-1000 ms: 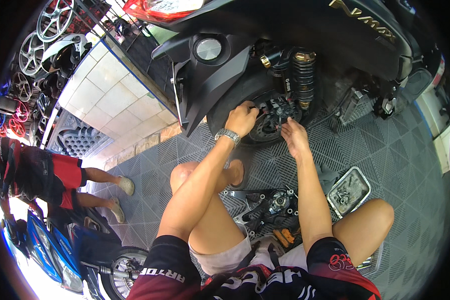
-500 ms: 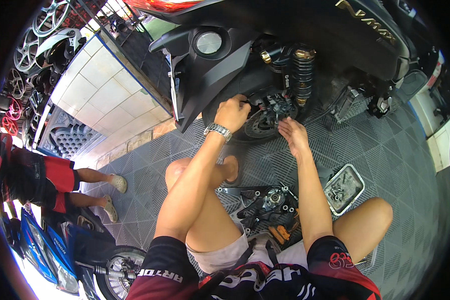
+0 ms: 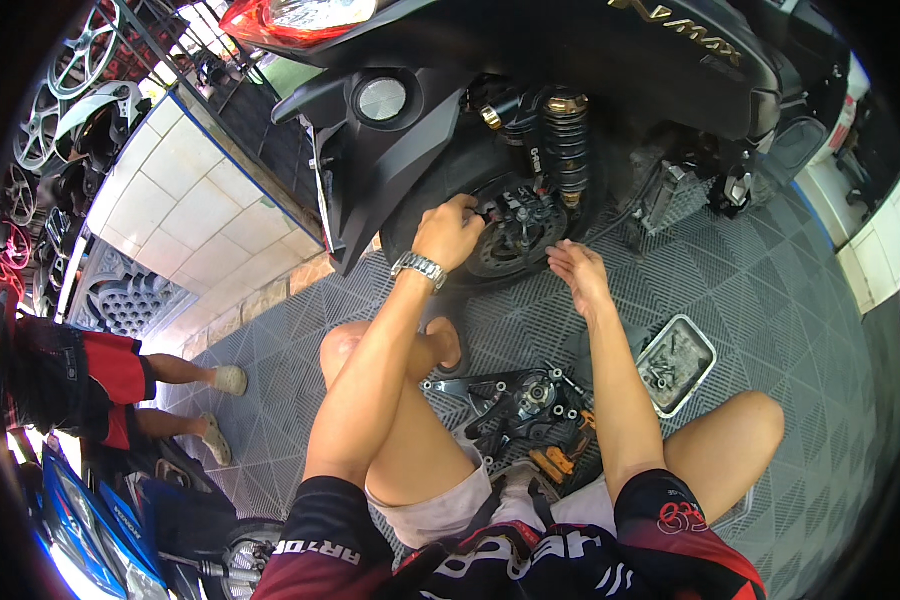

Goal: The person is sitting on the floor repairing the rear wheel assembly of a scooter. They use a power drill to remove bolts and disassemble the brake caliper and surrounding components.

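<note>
In front of me is the rear wheel of a black scooter [image 3: 660, 75], with its tyre [image 3: 402, 225], brake disc [image 3: 495, 256] and brake caliper [image 3: 526, 214] exposed. My left hand [image 3: 448, 232], a metal watch on its wrist, is at the tyre and disc, left of the caliper. Its fingers are curled, and whatever they pinch is hidden. Lower right of the disc hovers my right hand [image 3: 578, 272], fingers stretched out and nothing visible in them. A black shock absorber [image 3: 568, 150] with gold ends rises above the caliper.
Between my legs lie a dark metal bracket [image 3: 485, 393] and an orange part [image 3: 555, 462]. A white-rimmed tray [image 3: 708, 375] of small hardware sits by my right forearm. A tiled wall [image 3: 185, 190], another person's legs [image 3: 175, 368] and a blue motorcycle [image 3: 90, 520] are at left.
The view has shifted, so the scooter sits slightly further left. My right hand has drawn away from the caliper, down and right. The left hand stays by the wheel.
</note>
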Available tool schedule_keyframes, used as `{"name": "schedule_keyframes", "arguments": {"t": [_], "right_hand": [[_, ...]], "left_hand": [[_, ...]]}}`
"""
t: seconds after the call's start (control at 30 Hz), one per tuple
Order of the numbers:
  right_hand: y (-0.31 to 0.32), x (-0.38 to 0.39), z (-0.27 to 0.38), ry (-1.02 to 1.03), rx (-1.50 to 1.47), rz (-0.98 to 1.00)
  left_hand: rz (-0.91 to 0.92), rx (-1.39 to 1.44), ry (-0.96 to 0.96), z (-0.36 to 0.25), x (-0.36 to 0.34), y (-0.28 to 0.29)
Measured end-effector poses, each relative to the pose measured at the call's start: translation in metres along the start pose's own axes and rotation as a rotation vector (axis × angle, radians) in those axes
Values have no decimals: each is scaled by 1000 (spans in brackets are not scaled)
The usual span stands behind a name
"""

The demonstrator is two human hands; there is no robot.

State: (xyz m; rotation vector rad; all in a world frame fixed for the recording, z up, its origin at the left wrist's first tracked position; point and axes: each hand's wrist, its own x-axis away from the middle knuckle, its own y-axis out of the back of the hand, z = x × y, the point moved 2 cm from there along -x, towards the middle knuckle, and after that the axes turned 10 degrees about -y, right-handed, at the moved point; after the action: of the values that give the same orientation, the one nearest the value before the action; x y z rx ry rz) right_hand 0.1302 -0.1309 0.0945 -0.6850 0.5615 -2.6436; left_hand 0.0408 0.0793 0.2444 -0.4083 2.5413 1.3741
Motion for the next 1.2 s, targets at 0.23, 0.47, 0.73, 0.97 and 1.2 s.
{"name": "schedule_keyframes", "arguments": {"t": [0.23, 0.47, 0.73, 0.97, 1.2], "right_hand": [[16, 1, 4, 29, 30, -62], [38, 3, 5, 57, 27, -89], [54, 13, 12, 76, 68, -147], [84, 21, 11, 65, 71, -194], [95, 31, 8, 49, 97, -229]], "left_hand": [[7, 38, -2, 0, 1, 0], [23, 18, 1, 4, 5, 0], [95, -45, -67, 22, 22, -3], [371, -22, 62, 25, 42, -13], [667, -167, -90, 58, 82, -51]]}}
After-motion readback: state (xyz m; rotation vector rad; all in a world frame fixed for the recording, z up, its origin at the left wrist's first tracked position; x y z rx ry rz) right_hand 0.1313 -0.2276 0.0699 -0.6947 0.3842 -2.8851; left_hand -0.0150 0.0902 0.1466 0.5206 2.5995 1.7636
